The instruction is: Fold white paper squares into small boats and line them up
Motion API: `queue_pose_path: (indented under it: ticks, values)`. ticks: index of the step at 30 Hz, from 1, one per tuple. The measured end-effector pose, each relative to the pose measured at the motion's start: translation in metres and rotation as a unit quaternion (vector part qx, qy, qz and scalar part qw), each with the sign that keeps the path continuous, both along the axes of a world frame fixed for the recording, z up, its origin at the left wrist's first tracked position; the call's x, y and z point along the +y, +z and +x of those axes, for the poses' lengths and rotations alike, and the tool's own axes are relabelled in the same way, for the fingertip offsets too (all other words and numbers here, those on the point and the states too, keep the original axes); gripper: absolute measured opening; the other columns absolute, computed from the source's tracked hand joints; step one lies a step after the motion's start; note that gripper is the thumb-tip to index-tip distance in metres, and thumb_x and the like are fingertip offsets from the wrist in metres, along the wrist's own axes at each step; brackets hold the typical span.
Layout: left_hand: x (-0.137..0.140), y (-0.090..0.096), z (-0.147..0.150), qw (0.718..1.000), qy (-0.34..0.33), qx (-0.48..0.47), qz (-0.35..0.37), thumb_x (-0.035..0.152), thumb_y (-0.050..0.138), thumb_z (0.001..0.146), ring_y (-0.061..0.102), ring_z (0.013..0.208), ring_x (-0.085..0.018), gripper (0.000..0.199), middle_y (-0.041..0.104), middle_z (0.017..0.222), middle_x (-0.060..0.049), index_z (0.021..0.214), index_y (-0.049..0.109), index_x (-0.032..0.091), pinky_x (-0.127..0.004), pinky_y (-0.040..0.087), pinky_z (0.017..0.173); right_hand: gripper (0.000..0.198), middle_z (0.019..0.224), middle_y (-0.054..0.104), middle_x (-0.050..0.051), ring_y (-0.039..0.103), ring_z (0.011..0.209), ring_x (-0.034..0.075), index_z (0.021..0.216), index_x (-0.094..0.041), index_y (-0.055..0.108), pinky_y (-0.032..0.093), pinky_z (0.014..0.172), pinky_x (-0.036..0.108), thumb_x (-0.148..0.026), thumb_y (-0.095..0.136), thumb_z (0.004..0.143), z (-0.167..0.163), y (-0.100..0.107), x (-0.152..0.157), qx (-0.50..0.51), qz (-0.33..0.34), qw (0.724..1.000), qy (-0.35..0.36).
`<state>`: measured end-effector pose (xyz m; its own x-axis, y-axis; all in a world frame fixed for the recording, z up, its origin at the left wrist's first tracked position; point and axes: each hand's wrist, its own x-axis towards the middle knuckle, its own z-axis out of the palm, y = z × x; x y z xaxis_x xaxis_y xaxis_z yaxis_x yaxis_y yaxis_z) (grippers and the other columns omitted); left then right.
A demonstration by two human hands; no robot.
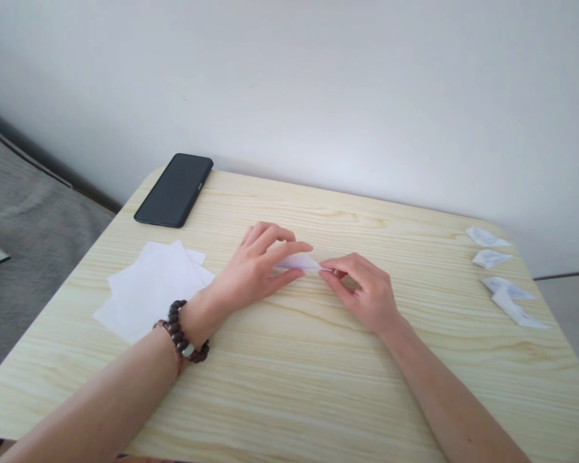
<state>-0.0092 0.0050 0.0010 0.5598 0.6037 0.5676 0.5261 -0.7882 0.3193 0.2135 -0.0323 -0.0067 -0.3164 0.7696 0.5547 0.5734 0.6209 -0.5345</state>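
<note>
A small piece of folded white paper (301, 261) is held between my two hands, just above or on the middle of the table. My left hand (262, 260) has its thumb along the near edge of the paper, with the fingers curved over the far side and covering its left part. With thumb and forefinger, my right hand (363, 284) pinches the paper's narrow right tip. Dark beaded bracelets (178, 331) circle my left wrist.
Loose white paper sheets (147, 289) lie overlapping at the left of the wooden table (289, 386). A black phone (175, 190) rests at the back left corner. Several folded paper pieces (492, 258) line the right edge. A white wall (318, 96) stands behind.
</note>
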Motion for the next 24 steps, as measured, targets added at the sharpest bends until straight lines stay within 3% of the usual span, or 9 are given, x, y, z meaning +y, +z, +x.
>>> queue_pose_path:
  ticks: [4,8,16,24]
  values:
    - [-0.0003,-0.0012,0.0003,0.999,-0.024,0.008,0.046,0.022,0.062,0.088,0.056,0.087,-0.017,0.013,0.067,0.088,-0.003,0.101,0.065,0.023,-0.031,0.04,0.076,0.006,0.08,0.071,0.002,0.066,0.075,0.014,0.089,-0.022,0.063,0.053,0.069,0.028,-0.016,0.061,0.087,-0.0036,-0.0014,-0.002,-0.022,0.037,0.999,0.014]
    - [0.0013,-0.0026,-0.001,0.998,-0.037,-0.01,0.039,0.018,0.059,0.09,0.058,0.078,-0.013,0.007,0.067,0.084,-0.002,0.09,0.066,0.022,-0.029,0.04,0.071,0.007,0.082,0.071,0.001,0.067,0.077,0.014,0.09,-0.023,0.062,0.054,0.07,0.027,-0.017,0.062,0.086,-0.0022,-0.0028,-0.0011,-0.015,0.044,0.999,0.016]
    - [0.0012,-0.0023,-0.0013,0.998,-0.055,-0.017,0.023,0.013,0.059,0.088,0.062,0.083,-0.014,0.011,0.069,0.091,-0.004,0.094,0.064,0.02,-0.029,0.045,0.076,0.019,0.1,0.069,0.004,0.067,0.092,0.015,0.098,-0.025,0.057,0.054,0.076,0.028,-0.011,0.059,0.086,-0.0004,-0.0029,-0.0026,-0.024,0.073,0.997,0.03]
    - [-0.0016,-0.0003,-0.0004,0.998,-0.057,-0.018,0.014,0.011,0.058,0.087,0.062,0.087,-0.016,0.018,0.067,0.094,-0.005,0.102,0.062,0.02,-0.029,0.049,0.077,0.025,0.097,0.069,0.003,0.067,0.09,0.014,0.103,-0.026,0.054,0.055,0.073,0.027,-0.009,0.06,0.085,-0.0033,-0.0026,-0.0026,0.022,0.056,0.997,0.046]
